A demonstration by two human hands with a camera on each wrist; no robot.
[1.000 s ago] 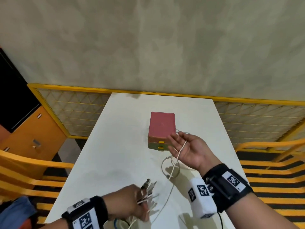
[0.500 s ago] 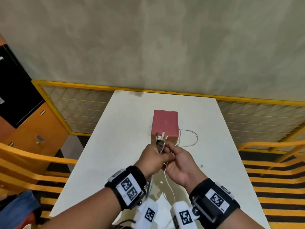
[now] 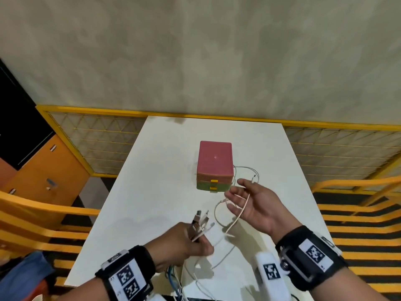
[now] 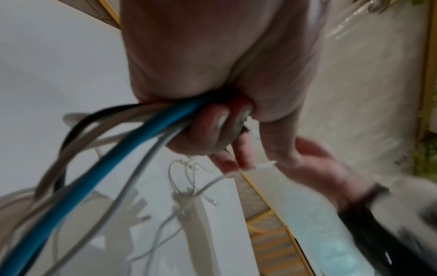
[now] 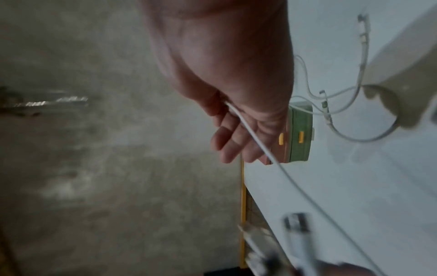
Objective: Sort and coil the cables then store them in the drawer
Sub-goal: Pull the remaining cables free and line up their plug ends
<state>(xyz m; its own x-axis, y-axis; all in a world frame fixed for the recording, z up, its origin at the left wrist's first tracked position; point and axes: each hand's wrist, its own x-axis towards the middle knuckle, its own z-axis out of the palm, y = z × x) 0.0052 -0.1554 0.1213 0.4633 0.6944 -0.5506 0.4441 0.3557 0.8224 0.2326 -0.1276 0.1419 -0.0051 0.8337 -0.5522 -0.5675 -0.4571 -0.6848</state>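
My left hand [image 3: 192,243] grips a bundle of cables [image 3: 200,222] in a fist, with the plug ends sticking up. In the left wrist view blue, black and white cables [image 4: 132,130] trail from the fist [image 4: 208,130] down over the table's near edge. My right hand [image 3: 240,197] hovers palm-up, fingers spread, just right of the drawer box [image 3: 214,164]. A thin white cable [image 3: 239,213] runs loosely across that palm [image 5: 236,130] towards the bundle. The box has a red top and two shut drawers with yellow handles [image 5: 300,136].
A further white cable [image 3: 249,170] lies looped on the white table [image 3: 152,192] to the right of the box. Yellow mesh railing [image 3: 97,135] borders the table's far side. An orange cabinet [image 3: 43,177] stands at left, yellow rails [image 3: 358,187] at right.
The hands were together in front of the box half a second ago. The left has pulled back towards me with the bundle; the right has opened, the white cable across its palm.
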